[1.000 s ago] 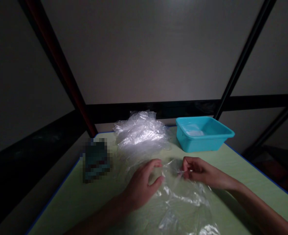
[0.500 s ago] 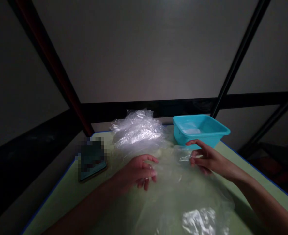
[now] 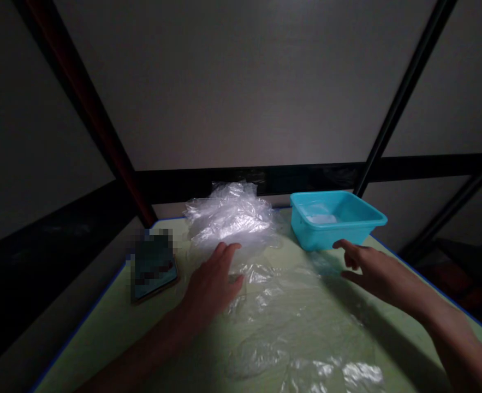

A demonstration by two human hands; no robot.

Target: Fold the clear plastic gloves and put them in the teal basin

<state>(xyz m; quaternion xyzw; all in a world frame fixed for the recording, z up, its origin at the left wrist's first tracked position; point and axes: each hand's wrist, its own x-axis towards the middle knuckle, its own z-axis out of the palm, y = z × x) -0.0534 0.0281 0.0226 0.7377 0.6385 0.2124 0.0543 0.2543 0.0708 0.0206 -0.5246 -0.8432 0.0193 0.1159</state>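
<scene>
A clear plastic sheet (image 3: 302, 333) lies spread flat over the pale green table (image 3: 113, 338) in front of me. My left hand (image 3: 212, 284) rests on its far left part, fingers stretched out flat. On the sheet's far right corner lies my right hand (image 3: 372, 270), fingers extended and apart, just in front of the teal tub (image 3: 337, 218). Neither hand grips anything.
A crumpled heap of clear plastic (image 3: 230, 215) sits at the table's far edge. The teal tub holds something white. A phone (image 3: 153, 267) lies at the left. Dark metal bars and a wall stand behind the blue-edged table.
Both hands let go of the plastic they were pinching and lifting. The sheet dropped flat on the table, and the hands moved apart and forward, opening onto it.
</scene>
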